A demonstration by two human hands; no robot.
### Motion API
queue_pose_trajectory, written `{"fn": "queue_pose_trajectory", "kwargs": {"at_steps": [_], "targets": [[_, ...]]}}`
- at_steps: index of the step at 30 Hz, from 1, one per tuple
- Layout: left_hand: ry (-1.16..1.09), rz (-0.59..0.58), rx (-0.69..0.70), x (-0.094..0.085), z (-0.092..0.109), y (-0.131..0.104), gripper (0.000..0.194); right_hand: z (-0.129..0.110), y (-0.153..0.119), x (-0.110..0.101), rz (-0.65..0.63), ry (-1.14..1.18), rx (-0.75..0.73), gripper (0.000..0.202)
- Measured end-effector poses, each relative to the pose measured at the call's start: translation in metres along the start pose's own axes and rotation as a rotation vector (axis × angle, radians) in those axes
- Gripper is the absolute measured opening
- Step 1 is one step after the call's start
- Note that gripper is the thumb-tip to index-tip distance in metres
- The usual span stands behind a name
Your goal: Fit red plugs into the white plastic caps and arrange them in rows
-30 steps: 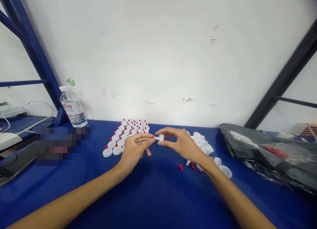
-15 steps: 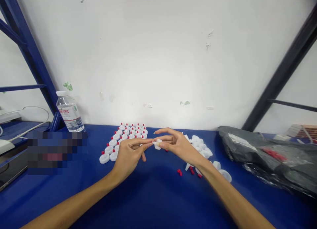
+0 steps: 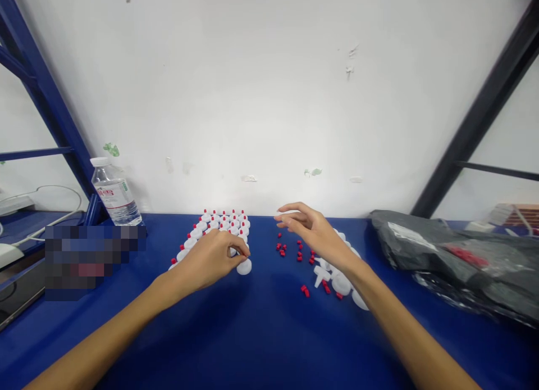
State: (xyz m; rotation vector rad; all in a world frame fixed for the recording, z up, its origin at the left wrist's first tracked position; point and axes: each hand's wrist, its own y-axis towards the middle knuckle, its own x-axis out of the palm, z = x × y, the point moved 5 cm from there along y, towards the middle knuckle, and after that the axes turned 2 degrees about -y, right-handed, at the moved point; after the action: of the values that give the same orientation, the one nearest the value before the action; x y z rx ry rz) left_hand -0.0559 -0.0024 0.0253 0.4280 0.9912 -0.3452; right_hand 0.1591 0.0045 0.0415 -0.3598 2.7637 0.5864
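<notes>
My left hand [image 3: 210,259] rests low on the blue table [image 3: 261,334], its fingertips pinched on a white round cap [image 3: 244,266] at the near right corner of a grid of white caps with red tips [image 3: 219,224]. My right hand [image 3: 314,231] hovers open, fingers spread, above several loose small red plugs [image 3: 290,249]. A heap of plain white caps [image 3: 339,275] lies under and beside my right wrist.
A clear water bottle [image 3: 113,192] stands at the back left by a blue rack post [image 3: 46,103]. A grey plastic bag [image 3: 458,261] with red parts lies at the right. A white wall [image 3: 269,98] closes the back. A few red plugs [image 3: 322,290] lie nearer to me.
My hands were together at the middle, fitting a red plug into a white cap. They have parted: the left hand took the cap down to the grid, and the right hand lifted away open.
</notes>
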Motion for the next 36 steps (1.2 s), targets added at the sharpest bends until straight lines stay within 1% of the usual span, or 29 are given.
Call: {"fn": "queue_pose_trajectory", "kwargs": {"at_steps": [4,8,10,12,14,15,18,19,20,21,23,26,28,29,32,34,36], "targets": [[0.162,-0.039,-0.025,0.002,-0.009,0.000,0.019,-0.001,0.002,-0.007,0.027,-0.041,-0.012,0.023],[0.247,-0.067,-0.110,-0.004,-0.019,0.000,0.020,-0.004,0.002,-0.013,0.042,-0.087,-0.008,0.021],[0.276,-0.079,-0.140,-0.006,-0.023,0.001,0.021,-0.005,0.001,-0.020,0.051,-0.130,0.013,0.020],[0.306,-0.077,-0.152,-0.008,-0.025,0.001,0.023,-0.004,-0.001,-0.029,0.032,-0.208,0.041,0.021],[0.323,-0.076,-0.156,-0.007,-0.026,0.002,0.025,-0.002,-0.004,-0.037,-0.054,-0.318,0.087,0.022],[0.329,-0.075,-0.158,-0.007,-0.026,0.002,0.026,0.001,-0.006,-0.041,-0.129,-0.371,0.127,0.023],[0.341,-0.058,-0.171,-0.005,-0.026,-0.001,0.028,0.014,-0.018,-0.046,-0.439,-0.448,0.313,0.029],[0.345,-0.045,-0.171,-0.005,-0.026,-0.002,0.029,0.018,-0.022,-0.048,-0.517,-0.456,0.367,0.032],[0.349,-0.031,-0.166,-0.005,-0.025,-0.003,0.030,0.022,-0.025,-0.049,-0.566,-0.462,0.405,0.035],[0.356,-0.018,-0.160,-0.004,-0.025,-0.005,0.030,0.025,-0.027,-0.050,-0.590,-0.470,0.429,0.038],[0.388,0.008,-0.148,-0.003,-0.022,-0.006,0.031,0.029,-0.029,-0.050,-0.597,-0.476,0.453,0.040],[0.418,0.106,-0.100,0.001,-0.010,-0.008,0.029,0.034,-0.029,-0.047,-0.604,-0.483,0.477,0.039],[0.345,0.158,0.010,0.011,0.006,-0.009,0.029,0.035,-0.028,-0.046,-0.603,-0.512,0.474,0.035],[0.284,0.157,0.077,0.018,0.014,-0.010,0.030,0.035,-0.028,-0.046,-0.604,-0.529,0.463,0.033],[0.095,0.078,0.227,0.047,0.036,-0.014,0.032,0.033,-0.025,-0.048,-0.604,-0.560,0.407,0.032],[0.013,0.024,0.269,0.066,0.045,-0.014,0.035,0.030,-0.022,-0.051,-0.570,-0.568,0.364,0.037],[-0.026,-0.023,0.286,0.080,0.052,-0.011,0.039,0.027,-0.019,-0.056,-0.493,-0.579,0.326,0.040]]}}
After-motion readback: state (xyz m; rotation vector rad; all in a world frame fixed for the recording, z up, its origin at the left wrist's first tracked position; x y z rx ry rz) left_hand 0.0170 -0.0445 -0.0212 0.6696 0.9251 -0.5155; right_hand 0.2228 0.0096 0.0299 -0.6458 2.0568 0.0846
